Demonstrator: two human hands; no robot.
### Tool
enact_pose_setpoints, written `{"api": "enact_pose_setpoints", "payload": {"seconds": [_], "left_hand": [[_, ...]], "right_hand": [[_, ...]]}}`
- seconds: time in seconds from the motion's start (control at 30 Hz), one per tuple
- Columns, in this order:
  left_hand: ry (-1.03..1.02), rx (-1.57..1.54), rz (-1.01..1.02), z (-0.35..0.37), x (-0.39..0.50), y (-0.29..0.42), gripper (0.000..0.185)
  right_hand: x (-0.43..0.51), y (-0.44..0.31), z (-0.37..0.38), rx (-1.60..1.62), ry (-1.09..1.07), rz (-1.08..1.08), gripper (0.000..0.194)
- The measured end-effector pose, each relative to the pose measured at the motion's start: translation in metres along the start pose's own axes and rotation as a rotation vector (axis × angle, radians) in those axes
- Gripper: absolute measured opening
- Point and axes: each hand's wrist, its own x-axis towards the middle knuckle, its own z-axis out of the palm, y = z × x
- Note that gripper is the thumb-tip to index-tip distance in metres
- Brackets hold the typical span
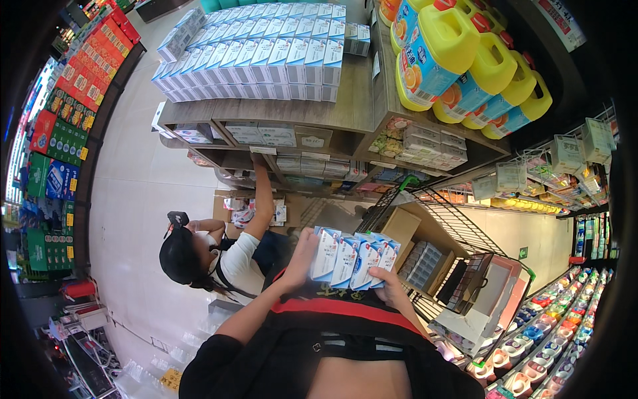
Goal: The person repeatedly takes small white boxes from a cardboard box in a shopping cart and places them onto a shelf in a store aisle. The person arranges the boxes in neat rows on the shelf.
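Several white-and-blue small cartons (351, 259) stand side by side in a row between my two hands, in front of my body. My left hand (301, 257) presses on the left end of the row. At the right end, my right hand (388, 284) grips the row, its thumb over the front of the cartons. Beyond them, a large layered stack of similar cartons (259, 60) covers much of the wooden display shelf's top (299, 112). One more carton (182, 35) lies on that stack's left side.
A person in a white shirt (239, 264) crouches at my left, one arm reaching into the shelf. An open carton of packs (244, 212) is on the floor there. A shopping cart (458, 224) with cardboard boxes stands at right. Yellow detergent jugs (433, 55) fill the right shelf top.
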Motion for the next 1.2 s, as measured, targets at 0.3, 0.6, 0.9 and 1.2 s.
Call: {"api": "enact_pose_setpoints", "payload": {"seconds": [0.3,0.6,0.9,1.2], "left_hand": [[-0.119,-0.014,-0.175,0.017,-0.006,0.016,0.053],[-0.006,0.169,-0.019,0.008,0.003,-0.006,0.036],[0.073,0.246,-0.073,0.013,-0.016,0.0,0.029],[0.029,0.688,0.267,0.022,-0.015,0.021,0.046]], "right_hand": [[0.008,0.008,-0.036,0.417,-0.211,0.038,0.062],[0.006,0.013,-0.037,0.39,-0.178,0.04,0.06],[0.007,0.028,-0.038,0.465,-0.196,0.07,0.063],[0.035,0.045,-0.055,0.391,-0.133,-0.036,0.076]]}}
